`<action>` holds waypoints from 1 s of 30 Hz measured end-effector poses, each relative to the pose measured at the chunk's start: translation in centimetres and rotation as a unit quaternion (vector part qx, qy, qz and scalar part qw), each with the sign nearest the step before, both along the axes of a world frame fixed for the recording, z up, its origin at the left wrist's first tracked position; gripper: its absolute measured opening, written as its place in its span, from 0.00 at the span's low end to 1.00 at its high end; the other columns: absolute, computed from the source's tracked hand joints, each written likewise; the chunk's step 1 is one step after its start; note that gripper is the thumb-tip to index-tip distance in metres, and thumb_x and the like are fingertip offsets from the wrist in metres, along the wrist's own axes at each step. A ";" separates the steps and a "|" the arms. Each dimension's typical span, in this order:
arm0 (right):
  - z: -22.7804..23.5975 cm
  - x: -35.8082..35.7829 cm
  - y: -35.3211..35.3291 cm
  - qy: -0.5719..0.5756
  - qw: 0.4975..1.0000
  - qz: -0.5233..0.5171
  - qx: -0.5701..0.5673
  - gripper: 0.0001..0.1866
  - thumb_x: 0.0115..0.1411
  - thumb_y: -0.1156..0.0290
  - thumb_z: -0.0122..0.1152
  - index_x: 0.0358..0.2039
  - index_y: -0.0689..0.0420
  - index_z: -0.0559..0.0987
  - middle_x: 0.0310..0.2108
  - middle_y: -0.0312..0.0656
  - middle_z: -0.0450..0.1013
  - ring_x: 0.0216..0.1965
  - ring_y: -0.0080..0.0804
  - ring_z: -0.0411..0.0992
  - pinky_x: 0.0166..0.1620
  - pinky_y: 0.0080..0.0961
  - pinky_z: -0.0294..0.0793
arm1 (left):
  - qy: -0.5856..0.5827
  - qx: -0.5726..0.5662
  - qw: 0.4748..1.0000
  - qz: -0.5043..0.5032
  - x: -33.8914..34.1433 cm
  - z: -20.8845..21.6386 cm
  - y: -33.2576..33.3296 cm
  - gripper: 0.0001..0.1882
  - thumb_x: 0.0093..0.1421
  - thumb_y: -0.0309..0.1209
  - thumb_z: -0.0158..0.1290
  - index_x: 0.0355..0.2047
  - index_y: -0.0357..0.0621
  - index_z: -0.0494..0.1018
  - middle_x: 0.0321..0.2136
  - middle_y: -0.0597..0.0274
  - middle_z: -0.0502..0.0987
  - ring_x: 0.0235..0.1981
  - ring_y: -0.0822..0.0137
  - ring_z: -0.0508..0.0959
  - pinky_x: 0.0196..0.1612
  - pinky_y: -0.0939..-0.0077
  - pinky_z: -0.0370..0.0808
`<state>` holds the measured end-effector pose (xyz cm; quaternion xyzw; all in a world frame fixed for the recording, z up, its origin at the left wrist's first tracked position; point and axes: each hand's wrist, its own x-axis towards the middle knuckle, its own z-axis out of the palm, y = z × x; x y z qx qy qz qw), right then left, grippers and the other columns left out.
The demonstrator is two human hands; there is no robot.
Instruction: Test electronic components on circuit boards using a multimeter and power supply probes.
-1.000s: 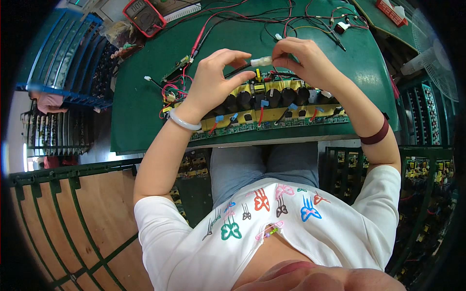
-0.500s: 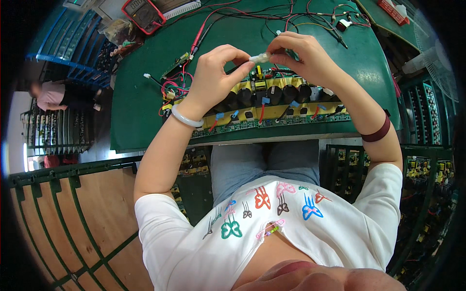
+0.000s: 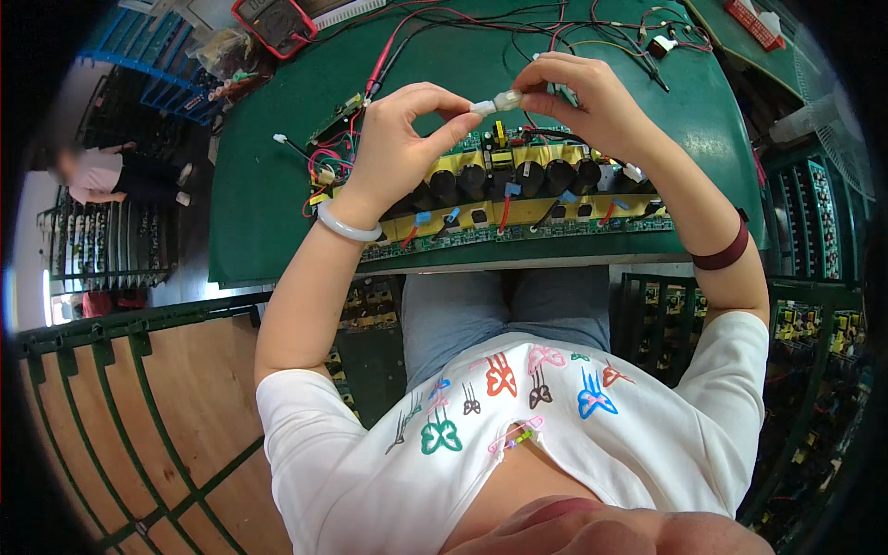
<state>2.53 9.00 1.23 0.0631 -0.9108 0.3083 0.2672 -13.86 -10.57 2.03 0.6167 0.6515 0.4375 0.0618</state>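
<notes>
Above a long green circuit board (image 3: 444,239) with black cylindrical capacitors and yellow-wrapped parts, both hands meet over the table. My left hand (image 3: 404,134) pinches a small white plug connector (image 3: 482,108) between thumb and forefinger. In my right hand (image 3: 583,104), a whitish translucent connector (image 3: 508,100) is pinched end-on to the first. Whether the two are joined I cannot tell. Short red and black leads with blue terminals (image 3: 512,190) stand up along the board. Beside my left wrist lies a tangle of red and black wires (image 3: 326,159).
A red multimeter (image 3: 276,26) sits at the back left, near a red test probe (image 3: 380,67). Loose cables and a black probe (image 3: 655,74) lie at the back right. Racks of boards (image 3: 809,217) and a fan (image 3: 823,116) stand right; a person (image 3: 97,176) stands far left.
The two connectors have moved slightly apart or turned, showing more of each. Both hands have shifted a little. The person at far left has changed pose.
</notes>
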 end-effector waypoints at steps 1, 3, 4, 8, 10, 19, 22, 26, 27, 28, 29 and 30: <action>0.1 0.0 0.0 -0.002 1.000 -0.004 0.003 0.08 0.60 0.72 0.65 0.38 0.60 0.80 0.33 0.44 0.77 0.35 0.37 0.78 0.40 0.30 0.77 | 0.006 0.003 1.000 -0.004 0.0 0.0 0.0 0.08 0.56 0.29 0.64 0.32 0.35 0.81 0.30 0.57 0.82 0.32 0.65 0.81 0.38 0.73 0.76; 0.2 -0.1 -0.1 -0.002 1.000 0.002 0.001 0.08 0.60 0.72 0.65 0.39 0.60 0.80 0.33 0.44 0.78 0.35 0.37 0.78 0.40 0.30 0.77 | 0.000 0.002 1.000 -0.005 -0.1 -0.1 -0.1 0.08 0.55 0.29 0.64 0.32 0.35 0.81 0.30 0.57 0.82 0.32 0.64 0.81 0.39 0.73 0.76; 0.1 -0.1 -0.1 -0.002 1.000 0.006 -0.001 0.08 0.60 0.72 0.65 0.39 0.61 0.80 0.33 0.44 0.78 0.35 0.38 0.78 0.40 0.30 0.77 | -0.006 0.002 1.000 -0.007 -0.1 -0.2 -0.1 0.08 0.55 0.29 0.64 0.32 0.35 0.81 0.30 0.57 0.82 0.32 0.64 0.81 0.39 0.73 0.76; 0.0 -0.4 0.1 0.001 1.000 0.009 0.004 0.08 0.60 0.73 0.65 0.39 0.61 0.80 0.33 0.45 0.77 0.35 0.39 0.77 0.39 0.31 0.76 | -0.015 -0.004 1.000 -0.009 0.0 -0.1 -0.2 0.08 0.56 0.29 0.63 0.31 0.35 0.81 0.30 0.58 0.82 0.33 0.64 0.81 0.39 0.73 0.76; -0.2 -0.5 0.2 -0.012 1.000 0.020 0.006 0.08 0.61 0.73 0.64 0.40 0.61 0.80 0.33 0.45 0.77 0.35 0.41 0.77 0.39 0.31 0.76 | -0.020 -0.024 0.999 -0.019 0.0 -0.1 -0.3 0.09 0.57 0.30 0.63 0.32 0.35 0.81 0.29 0.57 0.81 0.33 0.65 0.81 0.40 0.73 0.75; -0.5 -0.9 0.2 -0.039 0.999 0.019 0.002 0.09 0.62 0.71 0.62 0.40 0.61 0.80 0.32 0.45 0.77 0.34 0.40 0.75 0.38 0.32 0.75 | -0.104 -0.105 0.989 -0.024 -0.4 -0.4 -0.6 0.12 0.60 0.32 0.62 0.38 0.34 0.79 0.33 0.64 0.81 0.36 0.75 0.78 0.44 0.79 0.74; -0.2 -0.9 -0.1 -0.051 0.999 0.009 0.007 0.09 0.62 0.71 0.62 0.40 0.62 0.80 0.32 0.45 0.77 0.34 0.40 0.75 0.38 0.31 0.75 | -0.116 -0.098 0.988 -0.018 -0.2 -0.3 -0.6 0.11 0.60 0.31 0.62 0.36 0.34 0.80 0.32 0.63 0.81 0.36 0.74 0.78 0.43 0.79 0.74; 0.3 -0.5 -0.7 -0.060 0.998 0.015 0.012 0.07 0.62 0.74 0.61 0.39 0.63 0.78 0.33 0.46 0.74 0.34 0.43 0.73 0.38 0.32 0.73 | -0.069 -0.091 0.993 -0.005 0.1 0.1 -0.8 0.10 0.59 0.30 0.63 0.35 0.33 0.80 0.31 0.62 0.81 0.35 0.73 0.78 0.42 0.78 0.74; 0.3 -0.5 -1.0 -0.037 0.999 0.021 0.033 0.07 0.61 0.75 0.62 0.39 0.63 0.77 0.34 0.46 0.74 0.34 0.43 0.74 0.37 0.31 0.73 | -0.060 -0.080 0.995 -0.008 0.2 0.0 -0.7 0.11 0.58 0.31 0.63 0.33 0.34 0.81 0.30 0.60 0.81 0.33 0.70 0.79 0.40 0.76 0.75; 0.4 -0.4 -1.1 -0.014 0.998 0.027 0.054 0.07 0.61 0.75 0.62 0.38 0.63 0.77 0.34 0.47 0.74 0.33 0.43 0.74 0.37 0.31 0.73 | -0.051 -0.069 0.996 -0.011 0.2 -0.1 -0.7 0.11 0.57 0.32 0.63 0.32 0.34 0.81 0.29 0.57 0.81 0.32 0.68 0.80 0.38 0.74 0.76; 0.4 -0.4 -1.2 -0.015 0.998 0.027 0.054 0.07 0.61 0.75 0.62 0.38 0.63 0.77 0.34 0.47 0.74 0.33 0.43 0.74 0.37 0.31 0.73 | -0.052 -0.069 0.996 -0.011 0.2 -0.1 -0.7 0.11 0.57 0.32 0.63 0.32 0.34 0.81 0.29 0.57 0.81 0.32 0.68 0.80 0.38 0.74 0.76; 0.4 -0.4 -1.3 -0.021 0.999 0.018 0.036 0.07 0.61 0.74 0.62 0.38 0.63 0.78 0.33 0.47 0.75 0.34 0.44 0.75 0.38 0.33 0.75 | -0.044 -0.058 0.997 -0.016 0.2 -0.1 -0.7 0.11 0.57 0.31 0.63 0.32 0.34 0.81 0.29 0.57 0.81 0.32 0.68 0.80 0.36 0.74 0.76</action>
